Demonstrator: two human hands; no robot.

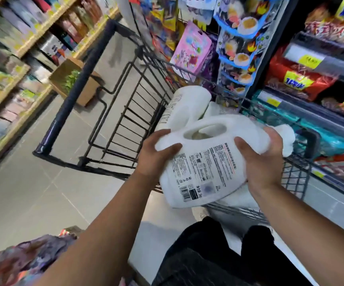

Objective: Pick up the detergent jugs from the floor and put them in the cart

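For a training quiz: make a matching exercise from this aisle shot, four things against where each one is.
1. nearer jug
2. farther jug
3. cardboard box
4. pink packet

a. standing on the floor
b. hanging up, off the ground
c. lying in the cart
d. held by left hand and right hand

Pairs: 1-d, 2-c, 3-a, 4-b

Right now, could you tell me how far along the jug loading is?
Done: at least one white jug already lies in the cart. In hand: the left hand and right hand grip a second jug over it, not yet set down. Left: no jug shows on the visible floor.
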